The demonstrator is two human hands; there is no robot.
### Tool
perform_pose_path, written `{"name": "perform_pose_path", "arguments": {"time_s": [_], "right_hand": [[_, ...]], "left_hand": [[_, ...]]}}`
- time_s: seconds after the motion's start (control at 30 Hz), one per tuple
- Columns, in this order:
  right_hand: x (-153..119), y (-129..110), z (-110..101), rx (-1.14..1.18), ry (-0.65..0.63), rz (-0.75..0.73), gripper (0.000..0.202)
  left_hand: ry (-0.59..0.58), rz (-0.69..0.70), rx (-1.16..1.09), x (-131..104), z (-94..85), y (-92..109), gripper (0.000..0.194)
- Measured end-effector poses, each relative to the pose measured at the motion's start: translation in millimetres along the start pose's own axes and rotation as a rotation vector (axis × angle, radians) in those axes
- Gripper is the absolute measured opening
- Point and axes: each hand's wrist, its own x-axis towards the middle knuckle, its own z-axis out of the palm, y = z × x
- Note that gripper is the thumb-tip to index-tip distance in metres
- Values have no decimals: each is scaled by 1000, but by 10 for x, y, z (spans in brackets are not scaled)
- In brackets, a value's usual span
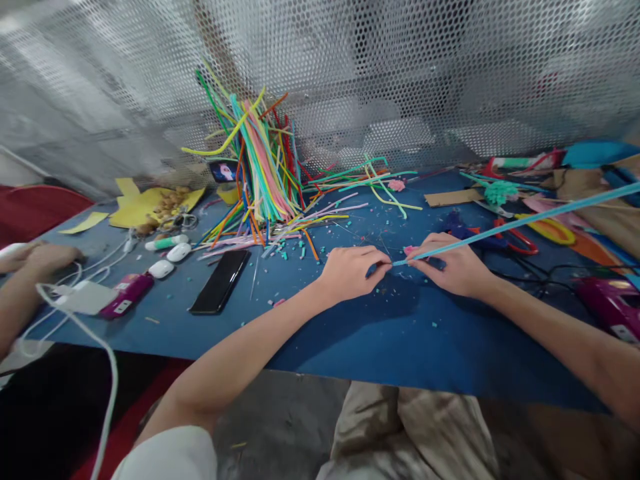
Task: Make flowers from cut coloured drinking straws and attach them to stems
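Observation:
A long light-blue pipe cleaner runs from between my hands out past the right edge of view. My left hand pinches its near end between thumb and fingertips. A short way along, my right hand pinches the same pipe cleaner, so a short piece of it shows between the two hands. Both hands are just above the blue table. Behind my right fingertips lies a small pink piece. Small teal clippings are scattered around.
A big bundle of coloured pipe cleaners stands at the back. A black phone lies left of my hands. To the right are scissors with red handles and a teal fuzzy ball. Another person's hand rests at far left, near white cables.

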Motion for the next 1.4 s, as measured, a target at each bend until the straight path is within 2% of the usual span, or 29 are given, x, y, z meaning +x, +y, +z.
{"name": "perform_pose_path", "arguments": {"time_s": [0.23, 0.5, 1.17, 1.4], "right_hand": [[-25, -71, -27, 120, -27, 262, 20], [-43, 3, -35, 41, -40, 144, 18], [-32, -79, -85, 129, -24, 217, 17], [-32, -91, -69, 124, 7, 216, 15]], "left_hand": [[8, 92, 34, 4, 18, -71, 26], [-6, 85, 29, 20, 3, -74, 29], [43, 106, -74, 38, 93, -154, 27], [40, 29, -120, 49, 83, -43, 29]]}}
